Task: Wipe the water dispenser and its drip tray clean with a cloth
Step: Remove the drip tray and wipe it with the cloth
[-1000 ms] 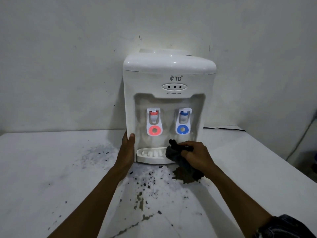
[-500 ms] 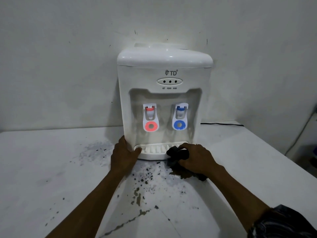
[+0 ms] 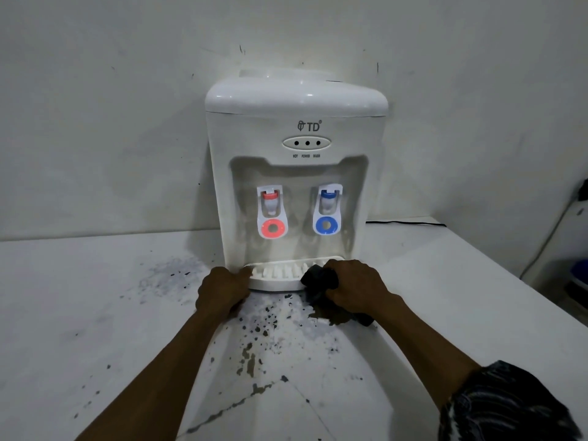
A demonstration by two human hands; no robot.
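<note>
A white tabletop water dispenser (image 3: 296, 128) stands against the wall, with a red tap (image 3: 272, 214) and a blue tap (image 3: 327, 211). Its white slotted drip tray (image 3: 276, 275) juts out at the base. My left hand (image 3: 222, 289) grips the tray's left end, thumb on its rim. My right hand (image 3: 356, 288) is closed on a dark cloth (image 3: 319, 278), pressing it on the tray's right end. Part of the cloth trails onto the table behind my wrist.
The white table (image 3: 95, 313) has peeled, dark-speckled paint in front of the dispenser. A black power cord (image 3: 404, 222) runs right behind the dispenser. The table's right edge (image 3: 521, 281) drops off near dark items on the floor.
My left hand slid down from the dispenser's left side to the drip tray's left end. My right hand lowered the cloth from the tray recess onto the tray's right end.
</note>
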